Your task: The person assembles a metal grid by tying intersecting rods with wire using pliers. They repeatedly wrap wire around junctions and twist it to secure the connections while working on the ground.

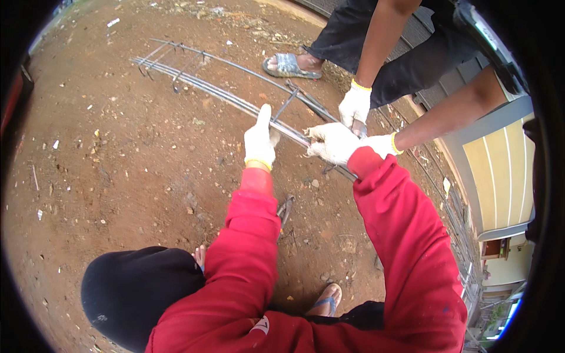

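Observation:
A long, narrow rebar cage (pixel 220 94) of thin steel bars joined by bent cross-ties runs slantwise from the upper left to the middle right. My left hand (pixel 259 140), in a white knit glove, grips its near bars, with the thumb laid over them. Farther right, my gloved right hand (pixel 334 143) is closed round the same bars. Right beside it, a co-worker's gloved hand (pixel 355 106) is at the far bar, and their other hand (pixel 381 145) is partly hidden behind my right hand. What those two hands hold is mostly hidden.
Reddish bare soil (pixel 118 176) with small stones and litter lies all around. A dark metal tool (pixel 286 210) lies by my left forearm. The co-worker's sandalled foot (pixel 292 65) stands beyond the cage. More long bars (pixel 450 206) lie at the right, near a wall.

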Motion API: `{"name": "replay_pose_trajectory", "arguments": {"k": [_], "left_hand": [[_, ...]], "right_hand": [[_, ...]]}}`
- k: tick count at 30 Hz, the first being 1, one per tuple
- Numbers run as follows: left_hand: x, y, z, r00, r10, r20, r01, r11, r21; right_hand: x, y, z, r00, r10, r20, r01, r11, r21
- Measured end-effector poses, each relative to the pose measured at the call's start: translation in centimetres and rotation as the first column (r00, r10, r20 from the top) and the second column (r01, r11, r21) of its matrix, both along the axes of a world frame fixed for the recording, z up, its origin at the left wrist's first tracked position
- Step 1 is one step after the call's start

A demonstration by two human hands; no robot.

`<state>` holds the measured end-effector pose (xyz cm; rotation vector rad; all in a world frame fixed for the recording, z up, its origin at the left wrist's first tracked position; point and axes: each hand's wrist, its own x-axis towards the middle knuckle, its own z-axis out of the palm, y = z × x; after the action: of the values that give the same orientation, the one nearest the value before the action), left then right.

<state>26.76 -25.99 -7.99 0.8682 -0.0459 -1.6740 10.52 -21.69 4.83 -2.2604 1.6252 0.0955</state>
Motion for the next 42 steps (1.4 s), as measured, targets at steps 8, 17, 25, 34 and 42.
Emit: {"name": "replay_pose_trajectory", "arguments": {"k": [8,17,25,34,42], "left_hand": [[1.7,6.1,5.3,0.654,0.574,0.493,-0.649,0.76,-0.025],[10.8,-4.5,32.1,0.152,0.322,0.934,-0.4,0.885,-0.24],[34.7,-2.3,29.5,-0.275,-0.259,0.926,-0.065,0.966,0.251],[33.6,-13.3,2.8,0.31,-0.237,0.921,0.548,0.836,0.031],[26.1,-20.3,-2.6,0.786,-0.55,0.282,0.6,0.788,-0.135]], "right_hand": [[-2.4,7.6,3.9,0.837,0.11,0.537,0.067,0.952,-0.3],[-5.1,17.2,3.1,0.868,0.243,0.434,-0.277,0.961,0.015],[-2.3,16.1,1.2,0.773,0.235,0.59,-0.331,0.942,0.057],[6.5,-1.9,6.4,0.847,0.166,0.506,-0.156,0.986,-0.061],[9.8,-15.9,2.0,0.992,-0.013,0.124,-0.003,0.992,0.13]]}}
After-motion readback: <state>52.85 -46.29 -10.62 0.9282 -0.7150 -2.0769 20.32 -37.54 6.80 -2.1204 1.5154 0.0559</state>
